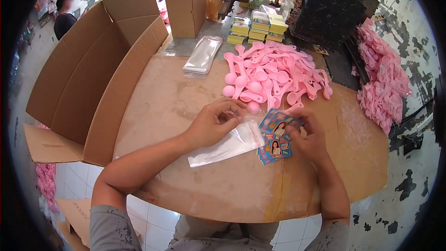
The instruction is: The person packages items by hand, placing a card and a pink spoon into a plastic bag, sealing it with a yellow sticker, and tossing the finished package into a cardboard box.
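My left hand [214, 123] has its fingers curled in a pinch at the upper edge of a clear plastic bag [216, 152], which lies flat on the cardboard-covered table [186, 190]. In my right hand [310, 138] is a blue printed card [275, 120], tilted toward the bag's open end. Below it lies a small stack of similar cards [274, 152] with a person's picture and lettering. Just beyond both hands is a heap of pink plastic scoops [274, 72], its nearest pieces close to my fingers.
A packet of clear bags [203, 56] lies behind my left hand. A large open carton [125, 83] stands at left. Bundled card stacks [260, 24] and a dark metal box [325, 11] are at the back. Pink bagged items [381, 74] hang at right. Other people [65, 16] are in the background.
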Tool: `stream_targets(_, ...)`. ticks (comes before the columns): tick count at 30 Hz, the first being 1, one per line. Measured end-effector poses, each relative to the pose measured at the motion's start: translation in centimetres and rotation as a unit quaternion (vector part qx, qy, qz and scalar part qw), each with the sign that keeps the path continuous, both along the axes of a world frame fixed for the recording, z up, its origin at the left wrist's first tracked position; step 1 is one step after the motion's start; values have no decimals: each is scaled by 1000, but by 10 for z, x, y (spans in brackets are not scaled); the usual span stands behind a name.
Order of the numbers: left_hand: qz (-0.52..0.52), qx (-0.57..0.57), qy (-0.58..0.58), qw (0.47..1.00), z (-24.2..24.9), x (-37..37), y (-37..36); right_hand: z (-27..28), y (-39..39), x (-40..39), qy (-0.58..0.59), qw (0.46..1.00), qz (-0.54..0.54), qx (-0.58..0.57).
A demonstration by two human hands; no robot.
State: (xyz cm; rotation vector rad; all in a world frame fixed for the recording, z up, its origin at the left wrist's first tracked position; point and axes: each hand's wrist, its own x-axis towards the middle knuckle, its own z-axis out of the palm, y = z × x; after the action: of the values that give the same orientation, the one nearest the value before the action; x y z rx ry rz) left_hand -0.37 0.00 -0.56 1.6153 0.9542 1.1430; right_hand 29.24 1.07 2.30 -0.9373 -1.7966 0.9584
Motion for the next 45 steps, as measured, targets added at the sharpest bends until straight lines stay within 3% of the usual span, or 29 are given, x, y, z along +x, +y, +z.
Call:
stream_targets(3, 3, -25, -59, 998, -2, -3, 3, 5, 2, -3, -208, 970, 40, 117)
stream_targets(6, -34, -104, -145, 983, 4, -7, 5, 14, 1, -1, -226, 968, 46, 98)
stream_targets(9, -59, -159, -181, 969, 15, -4, 0, 5, 2, -1, -70, 997, 24, -3)
stream_targets(12, -53, -148, -127, 979, 17, 2, -4, 5, -1, -7, 73, 997, 2, -33)
stream_targets(15, -61, -153, -109, 980, 20, 4, -8, 7, 1, -9, 129, 991, -14, -13)
stream_targets(18, -63, -160, -94, 981, 21, 5, -10, 10, -3, -9, 80, 997, -6, -10)
stream_targets(22, -75, -106, -113, 985, 13, 11, -12, 14, 0, -7, -73, 990, 44, 110)
stream_targets(25, -64, 15, 64, 996, 19, 8, -20, 21, -6, -14, -119, 980, 81, 139)
stream_targets(27, -73, 32, 90, 993, 22, 10, -25, 22, -13, -21, -136, 977, 87, 136)
stream_targets(28, -78, 41, 105, 991, 25, 11, -27, 21, -17, -26, -84, 990, 60, 94)
stream_targets(30, -84, 5, 104, 991, 32, 12, -29, 19, -24, -34, 22, 1000, 6, 10)
stream_targets(33, -96, -35, 84, 991, 36, 12, -31, 9, -16, -28, 52, 998, -5, 29)
stream_targets(36, -100, -66, 31, 992, 34, 14, -32, -4, -19, -27, 62, 993, 43, -88)
stream_targets(39, -95, -77, -1, 993, 27, 13, -30, 10, -17, -29, -81, 983, 155, 60)
stream_targets(42, -87, -57, -9, 995, 15, 10, -21, 11, -14, -29, -84, 975, 192, 71)
stream_targets(45, -83, -51, -87, 991, 12, 4, -8, 14, -9, -20, -109, 981, 104, 120)
